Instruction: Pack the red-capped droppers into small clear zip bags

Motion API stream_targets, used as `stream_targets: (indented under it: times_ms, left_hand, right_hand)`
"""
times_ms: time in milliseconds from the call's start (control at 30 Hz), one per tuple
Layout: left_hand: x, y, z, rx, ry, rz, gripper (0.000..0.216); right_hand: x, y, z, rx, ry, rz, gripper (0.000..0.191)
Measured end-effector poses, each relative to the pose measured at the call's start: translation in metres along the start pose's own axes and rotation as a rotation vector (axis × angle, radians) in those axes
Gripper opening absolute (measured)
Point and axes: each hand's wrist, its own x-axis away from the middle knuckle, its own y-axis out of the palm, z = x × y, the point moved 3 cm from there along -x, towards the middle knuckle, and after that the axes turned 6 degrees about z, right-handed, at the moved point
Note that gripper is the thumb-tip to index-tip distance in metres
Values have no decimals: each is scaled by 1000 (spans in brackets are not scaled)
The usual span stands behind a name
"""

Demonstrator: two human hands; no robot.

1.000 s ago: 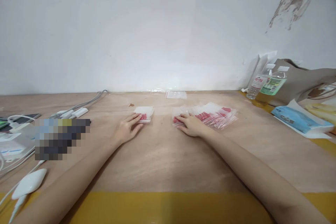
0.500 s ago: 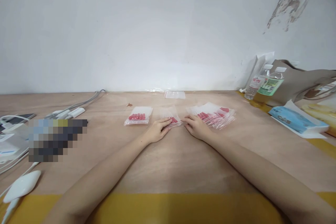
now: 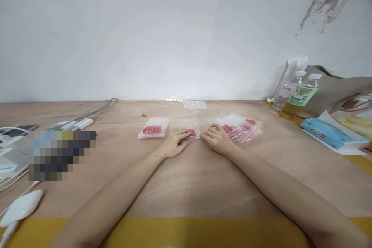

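A small clear zip bag (image 3: 193,125) with red pieces inside lies flat between my hands. My left hand (image 3: 173,144) holds its left side against the table, fingers over the red pieces and thumb lower down by the edge. Bent fingers of my right hand (image 3: 217,139) grip the bag's lower right corner; the exact hold is partly hidden. On the left sits a neat stack of filled bags (image 3: 153,128) with a row of red pieces showing. Just beyond my right hand, a loose fanned pile of similar bags (image 3: 242,128) spreads out.
Flat clear bags (image 3: 194,104) lie by the wall. To the right are two bottles (image 3: 303,93), a grey bag (image 3: 334,85) and a blue tissue pack (image 3: 329,133). Chargers and cables (image 3: 78,124), a blurred-out item (image 3: 62,155) and a white device (image 3: 21,207) occupy the left.
My right hand's fingers have curled in more and shifted slightly at the bag's right corner. My left hand stays on the bag. The view has turned slightly left.
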Motion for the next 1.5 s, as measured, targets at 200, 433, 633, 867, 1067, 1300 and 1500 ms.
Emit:
stream_targets:
  times_ms: [200, 433, 633, 867, 1067, 1300, 1500]
  left_hand:
    - [-4, 1, -1, -53, -22, -50, 44]
    - [-3, 7, -3, -170, -81, -42, 57]
    - [-2, 0, 6, -224, -36, 60, 49]
    - [-3, 7, 8, -237, 153, 106, 22]
    - [-5, 6, 6, -315, 286, 108, 22]
    - [-3, -1, 10, -395, 411, 125, 23]
    - [-3, 4, 13, -431, 501, 188, 19]
  right_hand:
    - [1, -1, 1, -47, -38, -7, 26]
    - [-2, -10, -6, 19, -175, 5, 28]
    - [0, -11, -6, -1, -107, -50, 33]
    - [1, 2, 2, -98, 66, -34, 23]
    - [-1, 6, 2, -81, 99, -37, 25]
    - [-1, 2, 0, -103, 86, 1, 23]
    - [-15, 1, -18, -58, 39, 7, 26]
